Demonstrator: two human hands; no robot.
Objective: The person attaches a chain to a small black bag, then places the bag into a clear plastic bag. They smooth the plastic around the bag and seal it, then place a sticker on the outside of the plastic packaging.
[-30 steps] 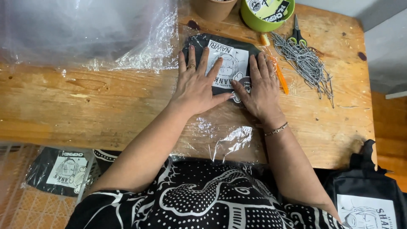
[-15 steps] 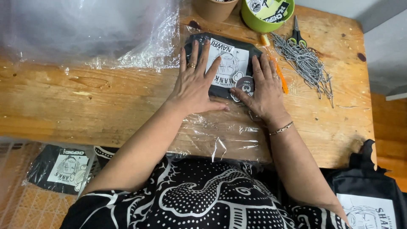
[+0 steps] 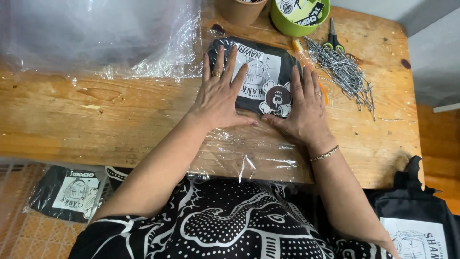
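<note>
— So, materials first?
— Saw a folded black fabric piece (image 3: pixel 261 72) with a white printed panel, soft and flat, slipped inside a clear plastic bag (image 3: pixel 249 148), glossy and crinkled. Lay toward the far middle of the tabletop (image 3: pixel 96 120), worn yellowish wood with knots and scratches.

— And the hands?
— Both spread flat, palms down, fingers splayed. Left hand (image 3: pixel 221 93) pressed on the near left part of the fabric, a ring on one finger. Right hand (image 3: pixel 301 110) pressed on its near right corner, thin bracelet (image 3: pixel 325 154) at the wrist. Thumbs nearly meeting over the plastic. Gripped nothing, pinched nothing.

— Around it?
— Heaped loose clear film (image 3: pixel 96 38) at the far left, cloudy and wrinkled. Found a brown paper cup (image 3: pixel 239 8) and a green round tub (image 3: pixel 297 19) at the far edge. Noted a tangle of thin metal ball chains (image 3: pixel 342 72) just right of the fabric, with green-handled scissors (image 3: pixel 334 42) beside it and an orange pen (image 3: pixel 322 91) partly hidden by the right hand.

— Edges, free room?
— Bag's open end hung over the near edge, against a black-and-white patterned garment (image 3: pixel 225 220). Left bare wood open on the near left; right side crowded by chains. Spotted another bagged black piece (image 3: pixel 69 192) below the edge at left, a black bag (image 3: pixel 417 220) at right.
</note>
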